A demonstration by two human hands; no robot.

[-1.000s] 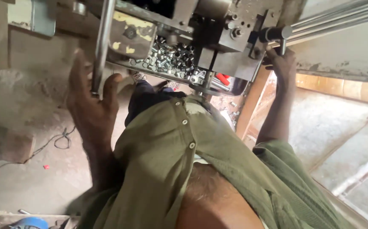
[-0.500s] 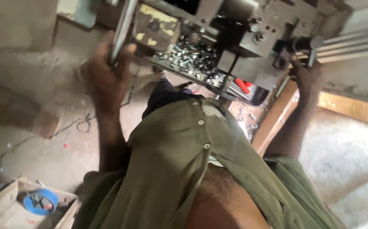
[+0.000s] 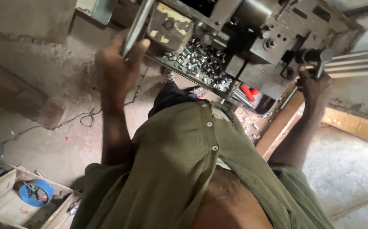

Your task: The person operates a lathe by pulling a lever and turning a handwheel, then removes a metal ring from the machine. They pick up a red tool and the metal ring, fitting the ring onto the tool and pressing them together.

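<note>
Now we keep our left hand (image 3: 118, 70) clamped on the steel lever (image 3: 136, 27), our right hand (image 3: 315, 87) closed on the black handle (image 3: 313, 56), pulling evenly above the tray of small metal pieces (image 3: 199, 63).

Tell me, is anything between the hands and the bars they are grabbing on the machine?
Nothing visible. The left hand is wrapped around the long metal lever, and the right hand grips the dark handle directly.

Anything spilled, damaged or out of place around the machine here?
Yes: small metal pieces lie scattered on the floor beneath the machine's tray, as if spilled. A yellow machine panel has badly chipped paint.
</note>
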